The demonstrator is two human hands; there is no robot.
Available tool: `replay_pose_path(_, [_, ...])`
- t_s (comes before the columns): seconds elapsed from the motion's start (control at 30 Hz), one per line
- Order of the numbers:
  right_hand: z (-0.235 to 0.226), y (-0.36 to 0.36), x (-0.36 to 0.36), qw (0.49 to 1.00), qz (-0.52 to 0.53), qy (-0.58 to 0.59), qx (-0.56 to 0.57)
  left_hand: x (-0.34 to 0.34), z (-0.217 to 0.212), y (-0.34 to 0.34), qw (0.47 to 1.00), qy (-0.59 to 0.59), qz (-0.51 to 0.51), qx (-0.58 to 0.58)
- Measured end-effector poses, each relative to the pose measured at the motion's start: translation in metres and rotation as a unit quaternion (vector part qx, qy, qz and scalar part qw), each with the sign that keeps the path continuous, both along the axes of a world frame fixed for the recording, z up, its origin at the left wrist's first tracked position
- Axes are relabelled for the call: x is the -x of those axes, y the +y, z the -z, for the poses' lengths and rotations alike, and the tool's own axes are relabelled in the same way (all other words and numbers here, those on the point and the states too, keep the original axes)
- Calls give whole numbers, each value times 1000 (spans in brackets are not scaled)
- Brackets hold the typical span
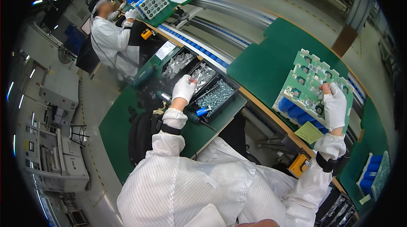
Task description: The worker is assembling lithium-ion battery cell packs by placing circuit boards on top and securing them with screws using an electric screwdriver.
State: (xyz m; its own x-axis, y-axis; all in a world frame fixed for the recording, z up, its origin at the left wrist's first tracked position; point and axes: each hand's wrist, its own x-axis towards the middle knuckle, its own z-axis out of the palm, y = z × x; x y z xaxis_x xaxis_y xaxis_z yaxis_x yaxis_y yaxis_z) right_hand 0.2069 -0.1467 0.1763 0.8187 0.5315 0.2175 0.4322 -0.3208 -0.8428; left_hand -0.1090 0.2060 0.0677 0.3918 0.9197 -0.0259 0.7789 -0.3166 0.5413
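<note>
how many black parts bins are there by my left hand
3, side by side left of the left hand: one with screws, one at the fingertips, one farthest. More may be hidden.

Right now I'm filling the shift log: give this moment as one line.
left hand: reaching into screw bins | right hand: on the battery pack | pack: on the green mat

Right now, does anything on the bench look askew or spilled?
Nothing stands out. The screws stay inside their bins, where the left hand reaches. The right hand rests on the battery pack, which lies flat on the mat.
</note>
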Motion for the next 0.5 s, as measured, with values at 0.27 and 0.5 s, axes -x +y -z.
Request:
replay_pose_path(0.27, [-2, 1, 2, 1000, 3, 13, 3, 19, 19, 1, 999, -36, 28, -18])
replay_pose_path(0.5, [1, 1, 2, 1000, 1, 7, -5, 34, 32, 5, 998, -47, 7, -36])
